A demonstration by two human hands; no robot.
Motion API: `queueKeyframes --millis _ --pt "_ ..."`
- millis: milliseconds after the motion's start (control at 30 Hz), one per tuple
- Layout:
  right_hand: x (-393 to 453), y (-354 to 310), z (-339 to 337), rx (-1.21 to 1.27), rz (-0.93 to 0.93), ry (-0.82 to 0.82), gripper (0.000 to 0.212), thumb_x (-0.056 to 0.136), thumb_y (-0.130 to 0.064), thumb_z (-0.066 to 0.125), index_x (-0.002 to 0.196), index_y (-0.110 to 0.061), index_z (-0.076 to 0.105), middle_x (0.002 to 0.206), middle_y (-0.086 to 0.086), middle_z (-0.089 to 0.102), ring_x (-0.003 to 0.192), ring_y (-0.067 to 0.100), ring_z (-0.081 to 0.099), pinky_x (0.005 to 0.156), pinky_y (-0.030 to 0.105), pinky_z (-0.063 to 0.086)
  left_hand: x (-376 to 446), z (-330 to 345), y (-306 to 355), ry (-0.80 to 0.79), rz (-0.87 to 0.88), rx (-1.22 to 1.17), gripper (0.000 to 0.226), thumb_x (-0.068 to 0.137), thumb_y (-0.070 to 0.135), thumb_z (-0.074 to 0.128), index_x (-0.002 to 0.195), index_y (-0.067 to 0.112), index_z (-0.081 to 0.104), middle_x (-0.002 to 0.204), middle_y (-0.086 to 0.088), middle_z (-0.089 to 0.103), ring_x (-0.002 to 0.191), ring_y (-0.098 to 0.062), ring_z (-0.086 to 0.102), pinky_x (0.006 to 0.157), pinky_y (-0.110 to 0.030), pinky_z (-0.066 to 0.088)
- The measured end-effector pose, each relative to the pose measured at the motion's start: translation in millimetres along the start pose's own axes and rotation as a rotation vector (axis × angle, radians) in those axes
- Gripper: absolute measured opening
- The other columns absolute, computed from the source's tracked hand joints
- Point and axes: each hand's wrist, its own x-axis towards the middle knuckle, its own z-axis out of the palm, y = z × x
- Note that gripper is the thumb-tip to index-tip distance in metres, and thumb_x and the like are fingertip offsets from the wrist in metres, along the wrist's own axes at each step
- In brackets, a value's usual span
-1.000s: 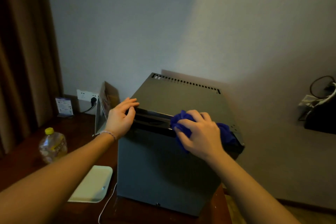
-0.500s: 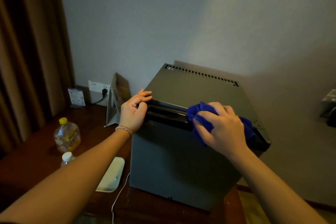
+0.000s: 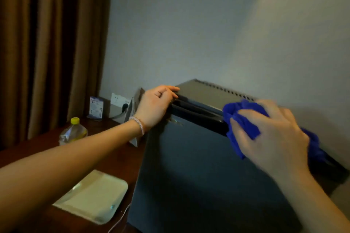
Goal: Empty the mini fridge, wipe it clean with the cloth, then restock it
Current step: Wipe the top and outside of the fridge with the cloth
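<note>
R hand (image 3: 272, 138) bunched cloth (image 3: 244, 128) on fridge (image 3: 198, 166) top front edge | L hand (image 3: 155, 106) fingers curled over top left corner | cloth soft, light, grip as wad

Blue cloth (image 3: 244, 125); dark grey fridge (image 3: 198, 166); yellow-capped bottle (image 3: 73, 132); cream tray (image 3: 94, 195); brown curtain (image 3: 47, 43).
</note>
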Motion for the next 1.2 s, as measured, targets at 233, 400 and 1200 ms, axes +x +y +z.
queueKeyframes --millis 233,400,1200 --pt "-29 -15 34 -0.210 -0.183 0.425 0.027 0.091 -0.034 0.058 0.107 -0.016 0.071 0.123 0.015 0.061 0.104 0.045 0.051 0.074 0.051 0.045 6 -4 -24 0.074 0.222 -0.068 0.026 0.092 0.027 0.050 0.076 0.020 0.069 0.097 0.001 0.073 0.097 -0.015 0.066 0.088 -0.023 0.049" --pt "-55 -20 48 -0.354 -0.171 0.540 0.032 0.089 -0.047 0.054 0.103 -0.023 0.070 0.128 0.009 0.059 0.106 0.045 0.051 0.074 0.053 0.045 -3 -4 -49 0.084 0.375 -0.021 0.027 0.104 0.043 0.042 0.108 0.024 0.061 0.103 -0.001 0.066 0.093 -0.007 0.059 0.086 -0.029 0.047" --pt "-33 -158 139 -0.428 -0.153 0.623 0.040 0.090 -0.051 0.050 0.121 -0.030 0.062 0.129 0.005 0.057 0.105 0.038 0.052 0.077 0.046 0.041 -131 10 -144 0.384 0.108 0.242 0.047 0.102 0.052 0.028 0.082 0.014 0.049 0.083 -0.007 0.055 0.072 -0.018 0.052 0.059 -0.030 0.034"
